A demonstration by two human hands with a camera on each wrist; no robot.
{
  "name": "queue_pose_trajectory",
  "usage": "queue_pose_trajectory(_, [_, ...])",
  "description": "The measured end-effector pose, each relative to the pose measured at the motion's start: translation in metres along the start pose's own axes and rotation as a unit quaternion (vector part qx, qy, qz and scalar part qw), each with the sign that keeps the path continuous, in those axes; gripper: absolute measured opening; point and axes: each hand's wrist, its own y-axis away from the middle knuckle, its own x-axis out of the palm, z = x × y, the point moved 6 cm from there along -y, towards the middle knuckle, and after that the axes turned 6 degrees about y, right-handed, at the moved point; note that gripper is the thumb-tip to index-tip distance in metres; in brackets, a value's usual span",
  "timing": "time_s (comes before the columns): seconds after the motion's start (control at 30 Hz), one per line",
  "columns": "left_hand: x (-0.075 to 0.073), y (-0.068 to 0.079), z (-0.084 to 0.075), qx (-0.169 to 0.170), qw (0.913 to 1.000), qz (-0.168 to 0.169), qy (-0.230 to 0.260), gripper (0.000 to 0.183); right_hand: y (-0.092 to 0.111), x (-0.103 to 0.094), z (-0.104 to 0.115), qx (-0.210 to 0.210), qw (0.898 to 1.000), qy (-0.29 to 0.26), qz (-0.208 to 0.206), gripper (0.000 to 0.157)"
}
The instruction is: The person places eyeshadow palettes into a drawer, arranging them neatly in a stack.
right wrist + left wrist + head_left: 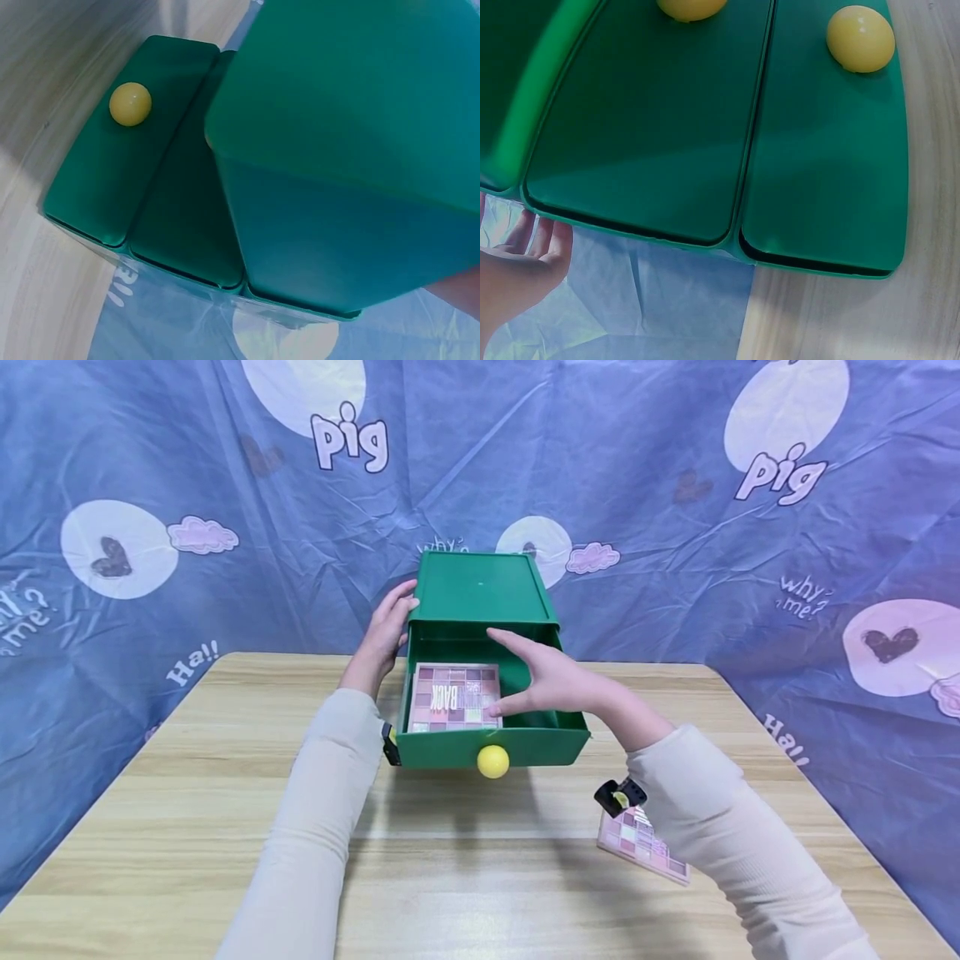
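Observation:
A green drawer cabinet (480,587) stands on the table with its top drawer (442,750) pulled out. Inside the drawer, toward the left, lies a flat square makeup palette (431,714) with pink and mauve squares and the word BACK. My left hand (382,633) rests against the cabinet's left side, its fingers also seen at the cabinet edge in the left wrist view. Over the open drawer, my right hand (553,681) has thumb and fingers spread apart, the thumb overlapping the palette's right edge. The drawer hides most of this hand in the right wrist view.
A second, similar palette (643,846) lies on the wooden table (465,893), partly covered by the right forearm. Round yellow knobs stick out from the drawers, including one on the open drawer (492,762). Lower drawers (825,172) are closed. Behind hangs a blue printed cloth (285,543).

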Motion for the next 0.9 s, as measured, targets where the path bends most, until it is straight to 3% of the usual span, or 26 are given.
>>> queue_pose_trajectory(0.47, [0.000,0.001,0.000,-0.005,1.0000,0.001,-0.001,0.044,0.032,-0.027,-0.005,-0.021,0.995,-0.071,-0.067,0.089])
queue_pose_trajectory(0.57, [0.000,0.000,0.000,-0.004,1.0000,0.000,-0.002,0.044,0.043,-0.031,-0.011,-0.033,0.992,-0.086,-0.085,0.087])
queue_pose_trajectory(0.9, [0.000,0.000,0.000,-0.006,0.9999,-0.003,-0.008,0.044,0.077,-0.038,-0.045,0.001,0.988,-0.101,-0.119,0.084])
